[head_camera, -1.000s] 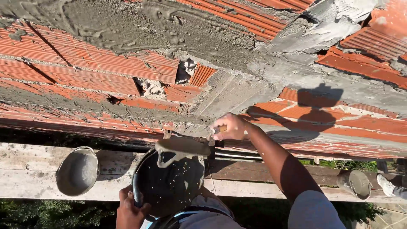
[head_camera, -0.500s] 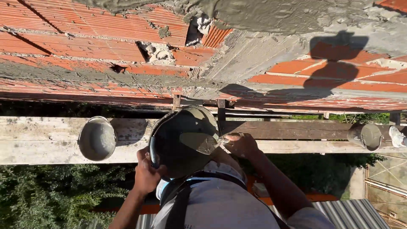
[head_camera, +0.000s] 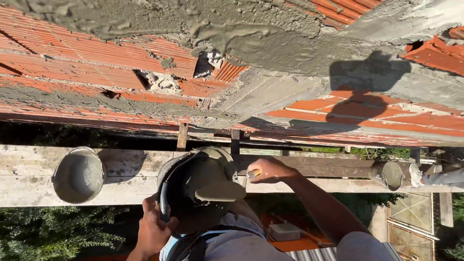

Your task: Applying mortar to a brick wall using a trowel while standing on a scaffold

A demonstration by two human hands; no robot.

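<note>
Over the plank's near edge, the left hand [head_camera: 153, 231] grips the rim of a black bucket [head_camera: 193, 193] of mortar, held against the body. The right hand [head_camera: 269, 170] is closed on a trowel [head_camera: 220, 189], arm bent, blade loaded. Keeping the blade level would probably save mortar.

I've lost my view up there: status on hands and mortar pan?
Left hand grips black mortar pan rim. Right hand holds trowel scooping inside it. Grey bucket on plank, left.

Bucket [head_camera: 79, 175] on plank [head_camera: 29, 174], left of pan [head_camera: 193, 193]
</note>
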